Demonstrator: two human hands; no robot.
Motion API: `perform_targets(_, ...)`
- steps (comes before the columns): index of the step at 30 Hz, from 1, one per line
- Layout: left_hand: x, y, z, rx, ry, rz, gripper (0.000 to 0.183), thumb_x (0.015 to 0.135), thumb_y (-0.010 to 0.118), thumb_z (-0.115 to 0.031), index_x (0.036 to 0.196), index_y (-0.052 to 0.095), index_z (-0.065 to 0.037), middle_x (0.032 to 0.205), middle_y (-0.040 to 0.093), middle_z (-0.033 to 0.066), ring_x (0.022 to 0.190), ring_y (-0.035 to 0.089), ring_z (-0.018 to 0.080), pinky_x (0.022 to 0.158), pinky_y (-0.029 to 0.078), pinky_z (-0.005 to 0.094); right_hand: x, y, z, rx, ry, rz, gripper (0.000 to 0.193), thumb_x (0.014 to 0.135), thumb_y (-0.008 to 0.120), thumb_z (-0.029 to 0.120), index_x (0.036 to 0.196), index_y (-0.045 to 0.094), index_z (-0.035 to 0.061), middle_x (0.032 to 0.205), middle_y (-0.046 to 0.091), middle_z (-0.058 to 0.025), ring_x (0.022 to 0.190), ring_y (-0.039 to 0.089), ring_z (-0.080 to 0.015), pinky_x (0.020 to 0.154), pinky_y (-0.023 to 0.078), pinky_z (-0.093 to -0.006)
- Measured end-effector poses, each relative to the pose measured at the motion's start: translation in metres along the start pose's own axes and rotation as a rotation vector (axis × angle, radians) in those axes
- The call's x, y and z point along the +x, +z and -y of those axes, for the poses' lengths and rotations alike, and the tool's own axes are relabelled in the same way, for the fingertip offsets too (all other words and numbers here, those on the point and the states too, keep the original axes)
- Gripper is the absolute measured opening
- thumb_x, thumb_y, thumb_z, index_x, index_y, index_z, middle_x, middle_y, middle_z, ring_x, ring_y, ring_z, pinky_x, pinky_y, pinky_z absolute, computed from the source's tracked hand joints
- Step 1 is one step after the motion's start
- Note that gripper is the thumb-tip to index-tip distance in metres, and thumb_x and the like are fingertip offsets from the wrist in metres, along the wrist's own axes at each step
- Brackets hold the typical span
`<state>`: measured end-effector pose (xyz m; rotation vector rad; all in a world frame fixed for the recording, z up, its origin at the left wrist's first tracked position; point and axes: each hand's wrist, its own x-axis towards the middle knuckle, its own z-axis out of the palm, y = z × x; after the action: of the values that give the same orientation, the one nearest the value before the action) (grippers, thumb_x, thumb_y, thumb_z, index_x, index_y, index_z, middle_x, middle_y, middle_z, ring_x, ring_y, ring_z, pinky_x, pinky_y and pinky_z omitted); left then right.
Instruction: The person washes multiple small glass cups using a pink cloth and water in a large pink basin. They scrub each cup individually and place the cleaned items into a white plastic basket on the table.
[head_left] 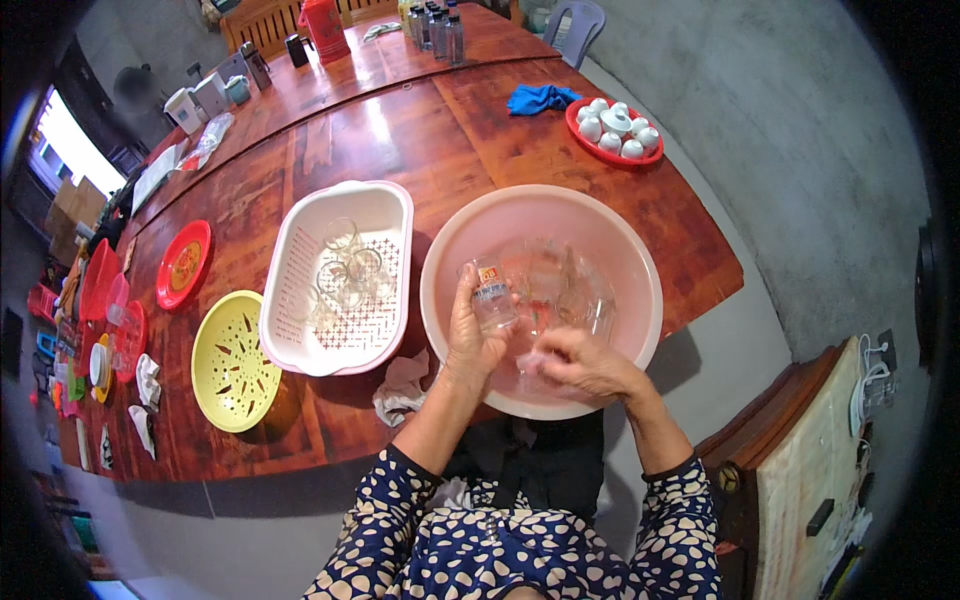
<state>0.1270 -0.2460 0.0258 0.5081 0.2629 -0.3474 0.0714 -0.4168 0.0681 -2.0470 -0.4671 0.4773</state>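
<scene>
Over a large pink basin (452, 235), my left hand (475, 342) grips a clear drinking glass (492, 292) with a printed patch on its side. My right hand (592, 362) is closed around a small pale pinkish cloth (537, 366), close to the glass but apart from it. More clear glasses (597, 308) lie in the bottom of the basin, partly covered by my hands. To the left, a white draining basket (290, 225) holds several clear glasses (352, 275).
A crumpled white cloth (402, 388) lies between basket and basin. Further left are a yellow colander (235, 365) and a red plate (184, 262). At the far right, a red tray (640, 160) carries white cups, beside a blue cloth (540, 99). Small bottles (455, 40) stand at the back.
</scene>
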Motion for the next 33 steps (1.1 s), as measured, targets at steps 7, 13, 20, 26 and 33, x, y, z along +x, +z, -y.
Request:
perform_targets(7,-0.007,0.01,0.004,-0.129,-0.089,0.097,0.044,0.086,0.059,-0.05,0.102,0.056,-0.009,0.089,0.06,0.0067,0.083,0.062,0.0212,0.075,0.055,0.039,0.019,0.015,0.044,0.066,-0.377,-0.626,0.023,0.077,0.063,-0.001,0.1,0.065,0.0032,0.09,0.059,-0.011,0.084,0.061,-0.0214,0.074,0.049,-0.0305)
perform_targets(13,-0.011,0.01,0.008,0.146,-0.066,0.014,0.056,0.087,0.049,-0.062,0.114,0.054,-0.014,0.105,0.06,0.0082,0.096,0.06,0.0227,0.076,0.055,0.0407,0.059,0.005,0.023,-0.234,-0.488,-0.872,0.027,0.076,0.064,-0.003,0.102,0.067,0.0044,0.097,0.06,-0.0083,0.085,0.06,-0.0204,0.072,0.05,-0.0288)
perform_targets(20,-0.01,0.015,0.005,0.167,-0.12,0.131,0.056,0.085,0.057,-0.058,0.119,0.052,-0.014,0.109,0.059,0.0045,0.101,0.058,0.0187,0.084,0.052,0.0346,0.054,0.005,0.016,0.246,-0.271,-0.879,0.02,0.079,0.066,0.002,0.099,0.067,0.0046,0.094,0.059,-0.0076,0.079,0.061,-0.0171,0.071,0.05,-0.0305)
perform_targets(26,-0.006,0.003,0.011,0.033,-0.105,0.129,0.047,0.088,0.059,-0.049,0.118,0.054,-0.014,0.11,0.058,0.0042,0.101,0.058,0.0184,0.088,0.051,0.0369,0.035,0.023,0.024,-0.083,-0.453,-0.88,0.025,0.076,0.063,-0.004,0.098,0.067,0.0073,0.093,0.057,-0.0082,0.089,0.059,-0.0206,0.074,0.05,-0.032)
perform_targets(33,-0.018,0.022,0.004,0.457,0.062,0.263,0.052,0.083,0.068,-0.024,0.127,0.043,-0.015,0.111,0.055,0.0036,0.097,0.059,0.0167,0.079,0.053,0.0324,0.045,-0.012,-0.001,0.621,-0.19,-0.726,0.015,0.09,0.056,0.001,0.104,0.063,-0.001,0.087,0.062,-0.001,0.066,0.054,-0.0039,0.06,0.046,-0.0172)
